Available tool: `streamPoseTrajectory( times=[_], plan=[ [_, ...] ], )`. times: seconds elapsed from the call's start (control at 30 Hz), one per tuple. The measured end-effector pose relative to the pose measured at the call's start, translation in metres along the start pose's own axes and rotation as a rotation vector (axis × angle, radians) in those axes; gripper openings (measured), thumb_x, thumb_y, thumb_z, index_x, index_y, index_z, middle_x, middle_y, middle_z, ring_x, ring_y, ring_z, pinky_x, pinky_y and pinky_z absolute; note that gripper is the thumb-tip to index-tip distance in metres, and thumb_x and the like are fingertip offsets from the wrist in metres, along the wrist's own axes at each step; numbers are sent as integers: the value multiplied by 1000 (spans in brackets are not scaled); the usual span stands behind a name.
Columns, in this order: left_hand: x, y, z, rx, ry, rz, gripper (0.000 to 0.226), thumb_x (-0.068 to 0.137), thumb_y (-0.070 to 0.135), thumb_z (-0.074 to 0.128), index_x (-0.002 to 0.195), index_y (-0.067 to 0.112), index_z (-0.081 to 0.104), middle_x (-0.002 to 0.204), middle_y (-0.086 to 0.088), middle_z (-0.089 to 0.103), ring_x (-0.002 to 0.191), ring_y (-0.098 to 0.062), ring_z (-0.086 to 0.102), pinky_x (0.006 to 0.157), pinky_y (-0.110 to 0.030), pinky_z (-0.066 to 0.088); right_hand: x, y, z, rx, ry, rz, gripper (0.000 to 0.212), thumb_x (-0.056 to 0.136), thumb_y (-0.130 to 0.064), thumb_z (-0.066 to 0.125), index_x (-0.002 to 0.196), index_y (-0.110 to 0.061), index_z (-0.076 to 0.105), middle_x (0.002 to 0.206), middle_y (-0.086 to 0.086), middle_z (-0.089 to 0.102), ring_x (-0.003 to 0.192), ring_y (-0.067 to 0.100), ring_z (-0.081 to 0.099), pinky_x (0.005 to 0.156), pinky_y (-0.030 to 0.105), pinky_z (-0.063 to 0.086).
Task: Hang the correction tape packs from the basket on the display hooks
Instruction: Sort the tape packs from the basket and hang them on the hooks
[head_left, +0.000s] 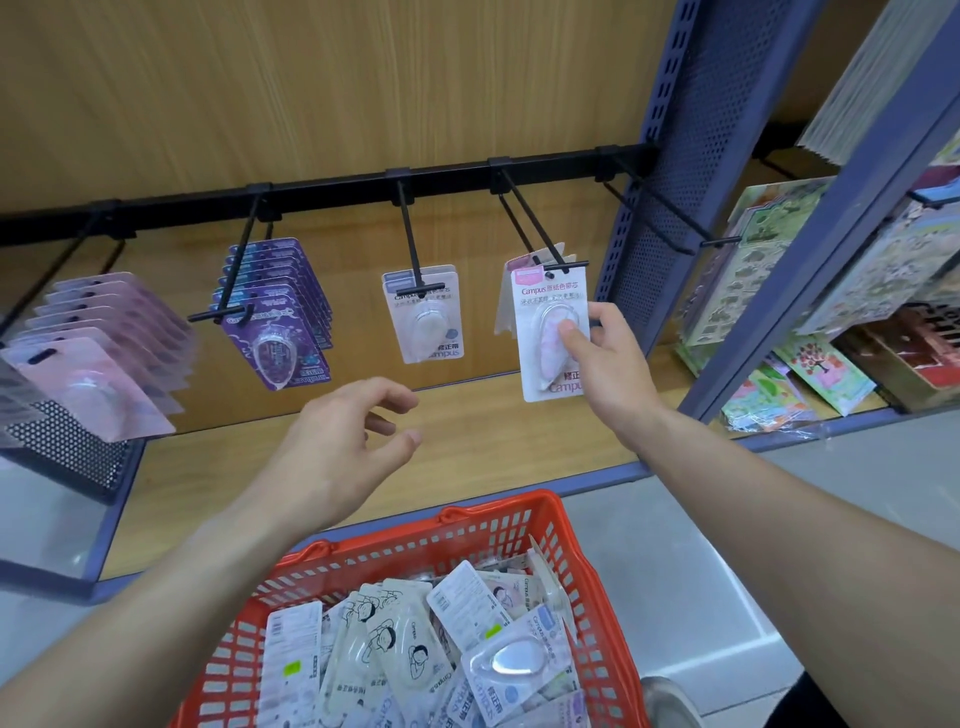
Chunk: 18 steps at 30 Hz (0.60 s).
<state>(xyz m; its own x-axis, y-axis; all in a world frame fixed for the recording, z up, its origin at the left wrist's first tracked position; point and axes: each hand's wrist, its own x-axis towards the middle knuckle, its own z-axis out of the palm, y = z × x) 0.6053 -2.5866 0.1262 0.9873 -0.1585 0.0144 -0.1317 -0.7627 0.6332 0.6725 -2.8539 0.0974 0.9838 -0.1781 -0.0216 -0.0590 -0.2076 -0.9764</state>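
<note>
Just above the R hand (608, 364), hook (535, 218) tip meets the hole of the pink pack (545, 306), pinched betw. thumb & fingers: hanging step. L hand (348, 441) loose, empty. Next, prob.: slide it back, release, reach down to basket (493, 519).

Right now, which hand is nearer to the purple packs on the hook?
Left. The left hand hovers below and right of the purple packs; the right hand holds a white pack much farther right.
</note>
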Motion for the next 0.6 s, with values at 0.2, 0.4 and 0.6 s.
streamPoseTrajectory(
  times=[0.2,0.4,0.6],
  plan=[
    [1,2,0,17,-1,-10,21,92,31,71,110,36,63,112,20,64,95,4,63,86,-28,54,15,1,13,-65,5,41,17,105,-38,49,122,-38,51,105,-20,65,95,2,63,73,24,48],
    [-14,-7,-5,44,-11,-15,20,91,32,71,109,35,63,112,21,64,94,4,64,85,-31,54,18,6,32,-338,9,146,37,101,-42,52,129,-17,51,116,3,62,101,26,58,77,36,44],
    [-44,-35,1,92,-74,-126,18,93,33,71,107,37,61,110,19,65,90,3,66,81,-30,54,-18,24,12,-799,-248,195,57,99,-45,56,147,-16,45,135,7,59,119,29,57,92,38,49]
  ],
)
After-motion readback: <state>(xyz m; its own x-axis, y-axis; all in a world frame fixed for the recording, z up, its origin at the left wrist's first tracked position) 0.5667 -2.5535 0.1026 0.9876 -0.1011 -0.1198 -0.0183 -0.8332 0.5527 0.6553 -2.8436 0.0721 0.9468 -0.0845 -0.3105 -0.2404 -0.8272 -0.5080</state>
